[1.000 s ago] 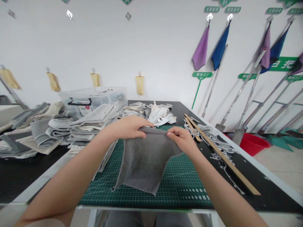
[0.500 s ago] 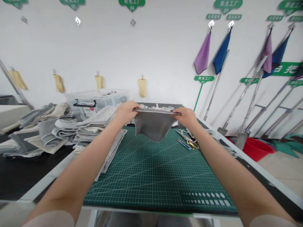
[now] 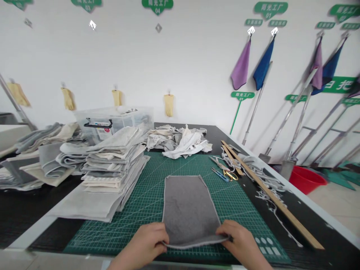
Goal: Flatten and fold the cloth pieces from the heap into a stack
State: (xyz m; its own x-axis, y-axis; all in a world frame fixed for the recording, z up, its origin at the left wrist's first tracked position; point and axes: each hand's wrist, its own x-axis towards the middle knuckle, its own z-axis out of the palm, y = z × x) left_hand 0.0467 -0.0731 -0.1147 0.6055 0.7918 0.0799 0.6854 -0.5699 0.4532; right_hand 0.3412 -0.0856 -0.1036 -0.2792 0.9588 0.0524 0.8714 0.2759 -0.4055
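Note:
A grey rectangular cloth (image 3: 188, 208) with a pale stitched edge lies over the green cutting mat (image 3: 239, 202), its near edge slightly raised. My left hand (image 3: 147, 242) pinches the near left corner, and my right hand (image 3: 239, 240) pinches the near right corner. To the left rises a stack of folded grey and cream cloths (image 3: 112, 161). Beyond the grey cloth is a heap of crumpled white and grey scraps (image 3: 180, 140). Scissors (image 3: 221, 165) and small blue-handled snips (image 3: 221, 175) rest on the mat's right side.
Long wooden strips (image 3: 275, 198) and tangled white cords (image 3: 267, 180) lie along the table's right side. A clear plastic bin (image 3: 112, 120) stands at the back left, near more folded cloths (image 3: 56, 161). A red bucket (image 3: 306, 178) is on the floor at right.
Both hands have come down and toward me with the grey cloth, which was hanging in the air and now lies on the mat. The scrap heap and wooden strips now show.

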